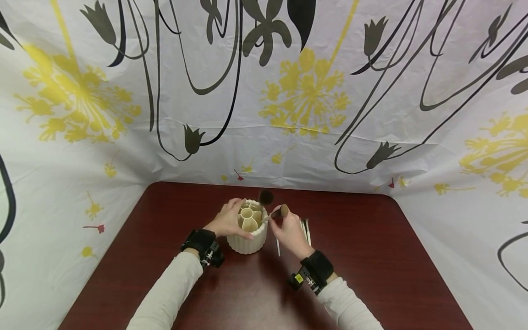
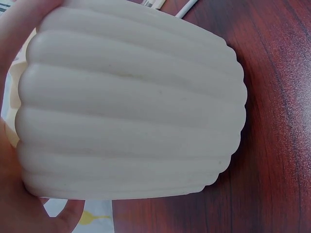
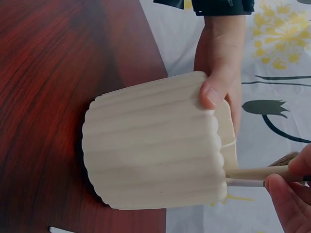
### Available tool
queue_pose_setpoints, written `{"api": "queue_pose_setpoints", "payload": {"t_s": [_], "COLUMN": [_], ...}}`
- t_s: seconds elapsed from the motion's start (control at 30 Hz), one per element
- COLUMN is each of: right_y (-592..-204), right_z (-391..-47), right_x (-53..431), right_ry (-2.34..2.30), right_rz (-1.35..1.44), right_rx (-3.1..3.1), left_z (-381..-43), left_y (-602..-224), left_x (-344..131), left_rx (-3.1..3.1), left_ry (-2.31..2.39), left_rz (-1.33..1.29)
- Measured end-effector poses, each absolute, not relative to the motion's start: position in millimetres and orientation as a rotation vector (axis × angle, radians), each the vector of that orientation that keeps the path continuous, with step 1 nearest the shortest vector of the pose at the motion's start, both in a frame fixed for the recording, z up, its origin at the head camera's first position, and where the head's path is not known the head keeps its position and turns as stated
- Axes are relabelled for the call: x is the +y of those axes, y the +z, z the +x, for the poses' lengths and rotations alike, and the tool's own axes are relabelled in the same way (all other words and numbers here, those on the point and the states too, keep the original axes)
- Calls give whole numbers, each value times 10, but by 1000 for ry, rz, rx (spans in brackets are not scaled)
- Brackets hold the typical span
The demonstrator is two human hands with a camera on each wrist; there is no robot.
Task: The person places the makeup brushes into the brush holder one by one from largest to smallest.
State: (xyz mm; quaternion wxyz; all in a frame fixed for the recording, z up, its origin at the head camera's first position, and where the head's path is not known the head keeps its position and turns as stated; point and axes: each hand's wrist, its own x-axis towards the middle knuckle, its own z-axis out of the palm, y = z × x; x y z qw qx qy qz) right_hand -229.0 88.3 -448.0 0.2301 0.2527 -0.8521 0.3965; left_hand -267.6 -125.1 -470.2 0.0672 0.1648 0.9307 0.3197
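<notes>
Fingers of the right hand point(image 1: 290, 233) pinch a pale-handled, brown-bristled brush point(image 1: 278, 213) at the mouth of a cream, fluted, round divided holder point(image 1: 247, 244), its rim gripped by the left hand point(image 1: 227, 221), apparently for steadiness. A dark, round-headed brush point(image 1: 266, 197) (a likely obstacle) stands alongside; slim white-handled brushes point(image 1: 308, 234) lie partly hidden on the reddish-brown wooden table point(image 1: 371, 256).

Upright cream ribbed holder point(image 1: 247, 244), dark-headed brush point(image 1: 266, 197) inside, tan-tipped brush point(image 1: 283, 211) aslant at its rim point(image 3: 216, 141).

Brush point(image 1: 282, 211) — handle end hidden in holder point(image 1: 247, 245), right hand point(image 3: 291, 204) — cropped in right-wrist view
</notes>
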Motion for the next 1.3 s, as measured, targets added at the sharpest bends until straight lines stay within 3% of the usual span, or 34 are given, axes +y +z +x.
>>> {"api": "queue_pose_setpoints", "payload": {"t_s": [1.3], "right_y": [-4578], "right_z": [-2295], "right_x": [812], "right_ry": [1133], "right_rz": [651], "right_rx": [-2508], "left_z": [-2666], "left_y": [-4711], "left_x": [-1253], "left_rx": [2821], "left_ry": [958], "left_rz": [492]}}
